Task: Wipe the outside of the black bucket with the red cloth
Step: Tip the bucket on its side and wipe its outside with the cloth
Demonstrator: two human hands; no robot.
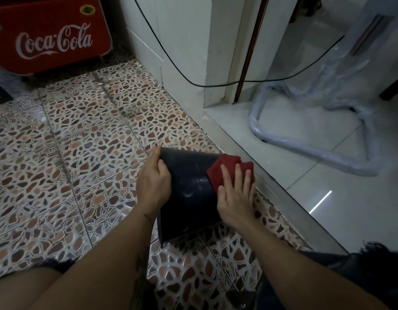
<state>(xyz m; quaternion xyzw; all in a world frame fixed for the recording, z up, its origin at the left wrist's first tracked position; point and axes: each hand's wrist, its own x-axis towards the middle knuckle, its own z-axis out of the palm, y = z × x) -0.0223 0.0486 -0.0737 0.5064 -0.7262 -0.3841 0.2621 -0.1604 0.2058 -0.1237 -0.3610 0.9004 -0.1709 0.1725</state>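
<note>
The black bucket point(186, 193) lies tipped on its side on the patterned floor, its base pointing away from me and its mouth toward me. My left hand point(153, 178) grips the bucket's left side near the base. My right hand point(235, 193) lies flat with fingers spread on the red cloth point(225, 167), pressing it against the bucket's upper right side. Part of the cloth is hidden under my fingers.
A red Coca-Cola cooler point(52, 34) stands at the far left. A white wall corner point(182, 52) with a black cable point(171, 61) rises behind. A metal threshold point(272, 175) runs right of the bucket, with a plastic-wrapped chair frame point(310, 130) beyond. My knees flank the bucket.
</note>
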